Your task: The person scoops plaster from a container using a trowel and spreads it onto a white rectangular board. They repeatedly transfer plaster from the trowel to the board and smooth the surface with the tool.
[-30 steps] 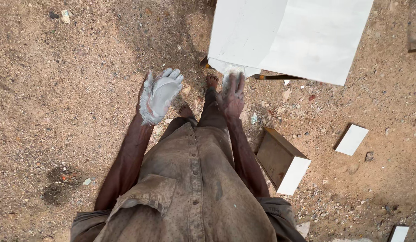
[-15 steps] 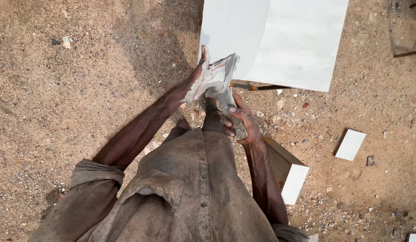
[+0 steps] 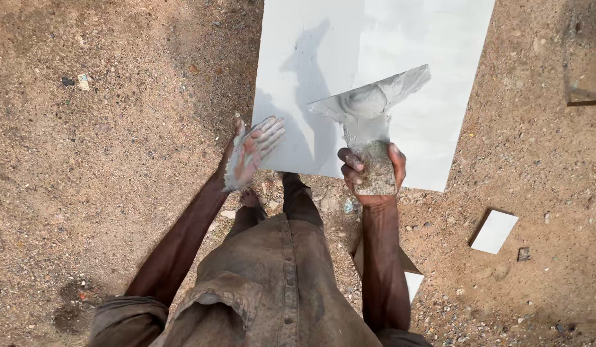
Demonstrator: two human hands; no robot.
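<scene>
Since a moment ago, our hands have parted: left hand (image 3: 249,154) fingers spread, right hand (image 3: 372,173) clamped on the trowel (image 3: 372,106). Its mortar-caked blade runs left-right, tip pointing far right, over the white tile (image 3: 311,38).

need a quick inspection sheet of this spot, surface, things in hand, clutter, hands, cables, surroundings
surface: sandy, gravelly ground with small stones.
job's things: trowel caked in grey mortar, blade over a large white tile lying flat on the ground.
clutter: small white tile piece to the right; another piece by the right arm; scattered pebbles.
hands: right hand grips the trowel's handle; left hand open, empty, smeared grey, at the tile's left edge.
cables: nothing seen.
surroundings: dark patch on the ground lower left; a frame-like edge at the upper right, unclear.
</scene>
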